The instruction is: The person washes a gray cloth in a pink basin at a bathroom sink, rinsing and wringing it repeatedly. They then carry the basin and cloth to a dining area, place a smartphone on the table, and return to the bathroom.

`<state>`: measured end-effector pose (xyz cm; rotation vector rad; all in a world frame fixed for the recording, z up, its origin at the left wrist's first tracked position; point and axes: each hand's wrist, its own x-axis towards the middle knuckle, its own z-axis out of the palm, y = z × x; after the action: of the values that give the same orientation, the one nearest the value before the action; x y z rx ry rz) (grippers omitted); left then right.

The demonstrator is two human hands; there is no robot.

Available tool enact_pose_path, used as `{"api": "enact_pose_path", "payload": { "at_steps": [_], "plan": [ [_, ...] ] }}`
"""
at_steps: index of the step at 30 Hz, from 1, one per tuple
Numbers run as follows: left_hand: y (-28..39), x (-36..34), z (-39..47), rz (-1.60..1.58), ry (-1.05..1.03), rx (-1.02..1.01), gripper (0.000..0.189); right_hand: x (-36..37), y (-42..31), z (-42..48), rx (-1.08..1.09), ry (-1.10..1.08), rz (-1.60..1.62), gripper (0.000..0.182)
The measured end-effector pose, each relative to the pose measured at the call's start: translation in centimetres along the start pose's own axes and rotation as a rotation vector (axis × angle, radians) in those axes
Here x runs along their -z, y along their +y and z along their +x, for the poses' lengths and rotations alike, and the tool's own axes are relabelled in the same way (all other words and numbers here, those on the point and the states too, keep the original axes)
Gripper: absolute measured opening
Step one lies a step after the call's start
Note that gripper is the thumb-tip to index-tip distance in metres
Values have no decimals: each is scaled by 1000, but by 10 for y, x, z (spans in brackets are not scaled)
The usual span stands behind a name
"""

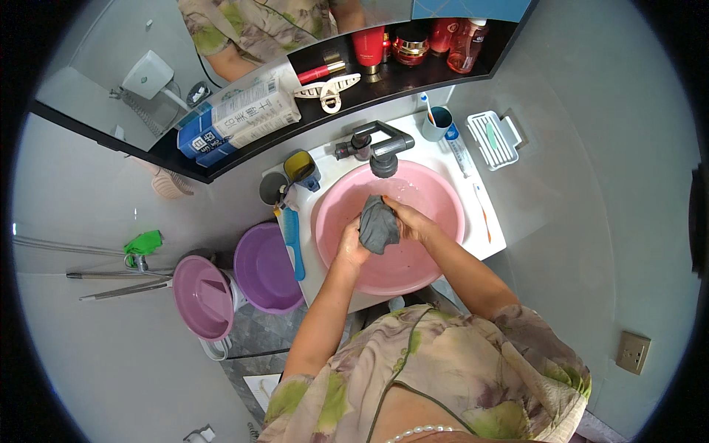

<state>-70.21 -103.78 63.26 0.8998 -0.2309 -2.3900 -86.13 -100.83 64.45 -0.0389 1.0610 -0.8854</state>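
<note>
A dark grey cloth (379, 226) is bunched up between my two hands, above a pink plastic basin (410, 271). My left hand (352, 242) grips its left side, with the fingers partly hidden beneath the fabric. On the other side my right hand (409, 218) holds the cloth's right edge, fingertips at its upper corner. The basin sits in the white washbasin top (487, 246) and seems to hold a little water, with small dark specks at the bottom. Just beyond the cloth, a dark faucet (388, 149) reaches over the basin's far rim.
A blue comb (292, 243) lies on the left edge, near cups (302, 167). Toothpaste (458, 150), a toothbrush (483, 213) and a tumbler (437, 124) line the right. A black shelf (332, 124) with cosmetics overhangs the back. A purple tub (266, 271) stands lower left.
</note>
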Motion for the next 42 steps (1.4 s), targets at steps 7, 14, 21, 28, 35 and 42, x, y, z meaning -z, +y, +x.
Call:
{"api": "enact_pose_path", "payload": {
  "at_steps": [7,14,21,28,35,42],
  "plan": [
    [4,6,-13,101,250,164,36,-9,7,-7,528,109,-372,21],
    [-4,25,-8,-7,-119,35,41,-81,79,-36,1253,267,-1085,19],
    [-29,25,6,30,241,27,44,-45,43,35,857,670,-1044,20],
    [-10,21,0,282,279,116,50,-45,46,29,368,218,-139,38],
    [7,18,-6,366,344,247,50,-61,64,1,915,576,-896,21],
    [3,5,-17,50,251,195,45,-88,72,-10,1162,647,-783,12]
  ]
}}
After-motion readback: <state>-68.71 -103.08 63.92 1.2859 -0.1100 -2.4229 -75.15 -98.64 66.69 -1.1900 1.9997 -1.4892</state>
